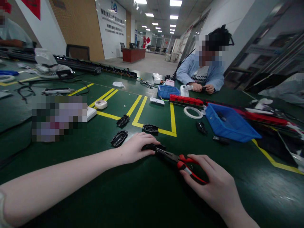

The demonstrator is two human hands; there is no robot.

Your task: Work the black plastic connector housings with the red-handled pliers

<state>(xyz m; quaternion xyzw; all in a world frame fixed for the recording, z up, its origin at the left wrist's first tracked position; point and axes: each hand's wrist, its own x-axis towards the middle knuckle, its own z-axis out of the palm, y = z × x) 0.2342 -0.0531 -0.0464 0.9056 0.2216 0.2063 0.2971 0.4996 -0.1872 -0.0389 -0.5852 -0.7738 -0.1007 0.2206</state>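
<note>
My left hand (137, 147) is closed around a small black plastic part (155, 147) just above the green table. In my right hand (211, 180) are needle-nose pliers (181, 163) with red handles, and their jaws meet the near edge of that part. Whether the jaw tips grip it I cannot tell. Similar black parts lie close by: one (119, 138) left of my left hand, another (123, 120) farther back, and a third (150, 128) just beyond my fingers.
A blue bin (234, 123) stands to the right, with black pieces (201, 127) beside it. A white tape ring (193, 112) and a smaller blue bin (168, 91) sit farther back. Across the table a person (201, 69) handles a small dark item. A tape roll (101, 104) lies left.
</note>
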